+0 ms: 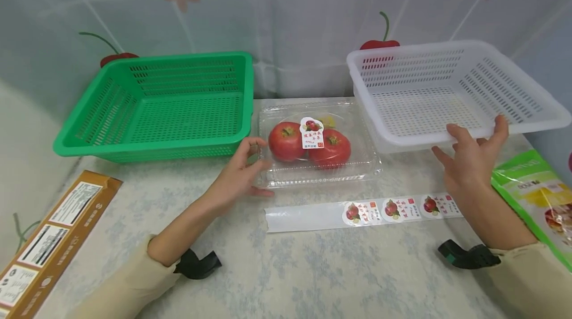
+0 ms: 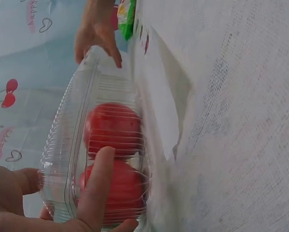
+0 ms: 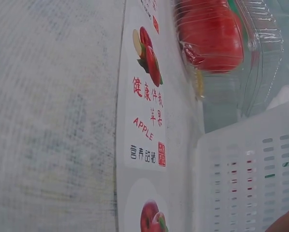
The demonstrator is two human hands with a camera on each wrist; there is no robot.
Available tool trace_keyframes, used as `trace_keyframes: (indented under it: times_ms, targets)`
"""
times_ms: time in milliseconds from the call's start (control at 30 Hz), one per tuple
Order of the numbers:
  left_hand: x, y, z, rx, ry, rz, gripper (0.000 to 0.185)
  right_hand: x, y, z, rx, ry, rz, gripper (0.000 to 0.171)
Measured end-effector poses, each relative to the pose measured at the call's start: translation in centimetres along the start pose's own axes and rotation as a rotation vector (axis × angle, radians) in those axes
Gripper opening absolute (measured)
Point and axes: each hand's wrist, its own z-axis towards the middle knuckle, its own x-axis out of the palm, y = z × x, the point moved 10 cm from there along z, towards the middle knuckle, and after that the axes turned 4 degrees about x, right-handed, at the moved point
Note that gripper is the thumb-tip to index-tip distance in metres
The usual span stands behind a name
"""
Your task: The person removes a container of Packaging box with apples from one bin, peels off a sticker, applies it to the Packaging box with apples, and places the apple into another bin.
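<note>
A clear plastic clamshell box [image 1: 321, 175] with two red apples [image 1: 286, 143] [image 2: 113, 128] lies in the middle of the table. On its closed lid is a white apple sticker [image 1: 312, 134]. My left hand [image 1: 239, 172] is at the box's left end, fingers apart and loosely bent; in the left wrist view its fingertips overlap the box's side. Over the front rim of the white basket [image 1: 527, 125] my right hand [image 1: 471, 160] spreads its fingers. Just below the box lies a strip of apple stickers [image 1: 308, 217], its left part a bare backing.
At the back left stands a green basket [image 1: 154, 150]. A brown printed carton [image 1: 85, 224] lies along the left side of the table. On the right, a green food packet [image 1: 514, 175] lies beside my right forearm. A patterned curtain [image 1: 304, 26] hangs behind.
</note>
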Motion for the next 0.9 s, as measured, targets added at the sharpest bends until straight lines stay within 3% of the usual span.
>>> trace_keyframes:
  times_ms: [167, 333, 533, 667, 900]
  targets:
    - [-0.2, -0.1, -0.1, 0.010, -0.048, -0.094, 0.042, 0.0, 0.0, 0.0, -0.003, 0.001, -0.018, 0.090]
    - [-0.8, 0.3, -1.0, -0.041, -0.151, -0.204, 0.047, 0.1, -0.3, -0.1, 0.004, -0.001, -0.040, 0.089]
    - [-0.4, 0.7, -3.4, -0.094, -0.234, -0.311, 0.055, 0.0, -0.1, -0.3, -0.026, -0.001, -0.047, 0.081]
    - [-0.3, 0.5, -5.2, -0.101, -0.260, -0.323, 0.056, 0.0, 0.1, -0.3, -0.034, 0.001, -0.051, 0.079]
    - [-0.3, 0.7, -8.3, -0.111, -0.254, -0.380, 0.053, 0.1, 0.2, -0.4, -0.064, 0.013, -0.050, 0.075]
